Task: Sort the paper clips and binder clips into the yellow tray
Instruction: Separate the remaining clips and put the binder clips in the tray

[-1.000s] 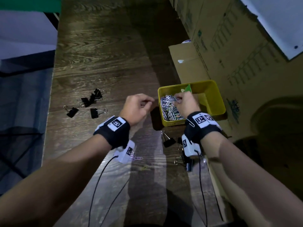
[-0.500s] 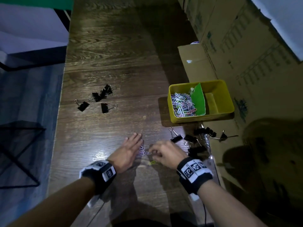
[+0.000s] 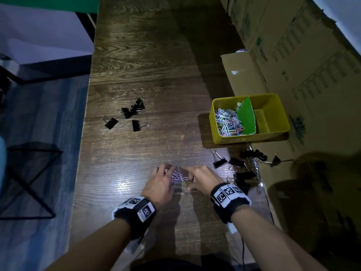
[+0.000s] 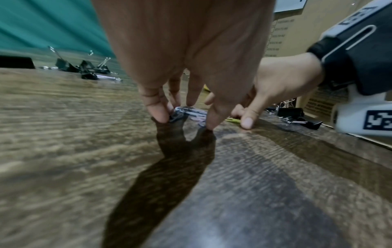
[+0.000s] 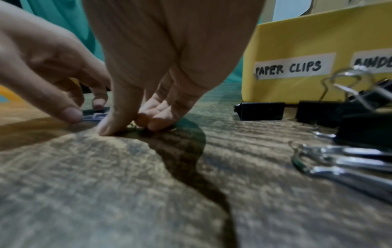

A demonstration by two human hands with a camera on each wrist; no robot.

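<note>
A small bunch of pink and purple paper clips (image 3: pixel 177 177) lies on the dark wooden table between my hands. My left hand (image 3: pixel 169 174) has its fingers bent down around the bunch, and thumb and fingertips (image 4: pixel 158 112) pinch the clips (image 4: pixel 191 113) against the wood. My right hand (image 3: pixel 188 180) pinches a yellowish clip (image 5: pixel 133 126) on the table just beside them. The yellow tray (image 3: pixel 252 138) stands further right; a green divider (image 3: pixel 246 116) splits it. Its left compartment holds many paper clips (image 3: pixel 227 122), while the right one holds nothing.
Black binder clips (image 3: pixel 130 114) lie in a group at the left of the table. More binder clips (image 3: pixel 239 163) lie just in front of the tray. Cardboard boxes (image 3: pixel 293 65) line the right side. The tray's front wall (image 5: pixel 297 42) carries handwritten labels.
Both hands left the tray and came down to the near table. Since half a second ago the left fingers have curled onto the paper clips.
</note>
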